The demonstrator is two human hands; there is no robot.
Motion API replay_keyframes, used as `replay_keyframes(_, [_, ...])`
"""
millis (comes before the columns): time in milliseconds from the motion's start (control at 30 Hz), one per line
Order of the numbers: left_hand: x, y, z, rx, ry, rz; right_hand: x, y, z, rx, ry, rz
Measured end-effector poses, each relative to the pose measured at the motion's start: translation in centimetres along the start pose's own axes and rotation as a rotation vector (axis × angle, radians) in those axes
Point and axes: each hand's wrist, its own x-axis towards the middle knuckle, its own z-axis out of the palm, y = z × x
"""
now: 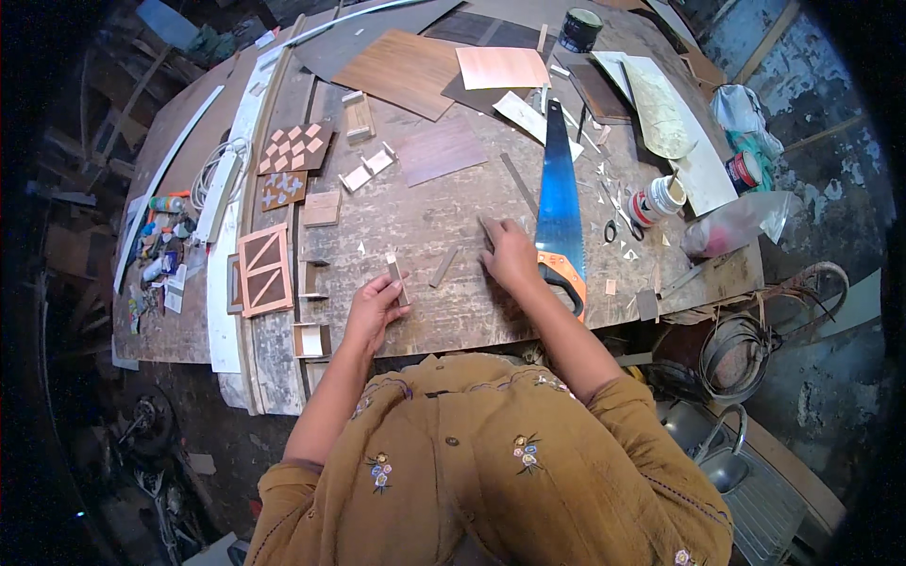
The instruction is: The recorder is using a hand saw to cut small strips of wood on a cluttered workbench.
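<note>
My left hand (373,307) pinches a short, narrow wooden strip (395,272) upright between thumb and fingers, over the near edge of the worktable. To its right, my right hand (511,257) is low over the tabletop, its fingers closed at the end of a small greyish strip (485,225); most of that piece is hidden. Between the hands a loose dark strip (444,267) lies on the wood. Just right of my right hand lies a handsaw (559,198) with a blue blade and orange-black handle, its tip pointing away from me.
On the left are a small wooden frame (265,271), a board with pink diamond pieces (294,149) and small wooden boxes (311,340). Veneer sheets (439,151) lie farther back. On the right are scissors (623,217), a white glue tub (656,201) and a plastic bag (736,226).
</note>
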Motion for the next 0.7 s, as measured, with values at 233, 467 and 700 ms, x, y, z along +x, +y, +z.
replay_keyframes(233, [-0.1,-0.7,-1.0,0.07,-0.093,-0.05,0.3,-2.3,3.8,0.007,-0.202,-0.203])
replay_keyframes(467, [0.7,-2.5,-1.9,0.197,-0.157,0.075,-2.4,-1.6,0.0,-0.086,0.146,0.124])
replay_keyframes(700, [2.5,-4.4,-1.8,0.435,-0.291,0.175,-13.6,2.4,-3.5,-0.22,-0.015,0.243])
